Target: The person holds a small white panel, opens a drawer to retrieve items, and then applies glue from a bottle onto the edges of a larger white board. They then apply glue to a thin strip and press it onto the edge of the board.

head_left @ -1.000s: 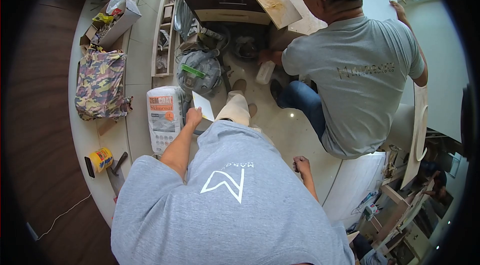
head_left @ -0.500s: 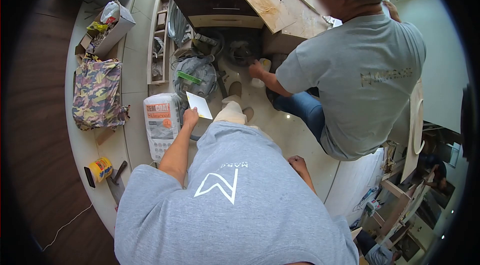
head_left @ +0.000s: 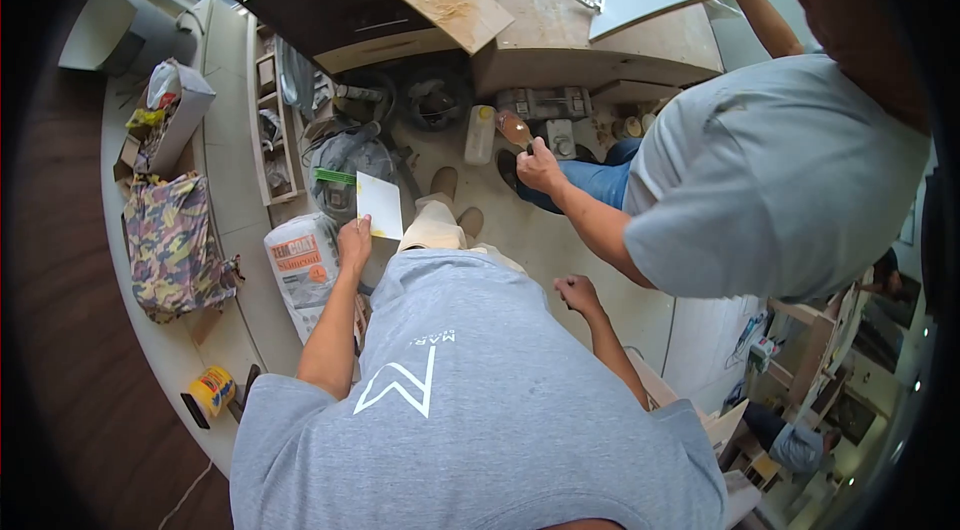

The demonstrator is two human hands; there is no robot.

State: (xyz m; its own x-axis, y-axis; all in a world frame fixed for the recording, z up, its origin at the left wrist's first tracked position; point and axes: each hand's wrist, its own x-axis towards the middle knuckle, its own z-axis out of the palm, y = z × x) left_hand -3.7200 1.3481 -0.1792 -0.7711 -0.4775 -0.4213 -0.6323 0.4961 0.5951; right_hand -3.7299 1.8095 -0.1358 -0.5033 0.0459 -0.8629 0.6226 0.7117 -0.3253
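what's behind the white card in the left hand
The white card in the left hand covers part of a grey vacuum cleaner; whatever else lies beneath is hidden.

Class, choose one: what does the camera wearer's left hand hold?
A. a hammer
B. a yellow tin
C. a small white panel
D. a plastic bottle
C: the left hand has its fingers closed on the lower edge of the small white panel, which it holds above the floor.

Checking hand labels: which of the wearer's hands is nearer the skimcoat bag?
Left. The left hand, holding a white card, is right beside the skimcoat bag; the right hand is across the body, apart from it.
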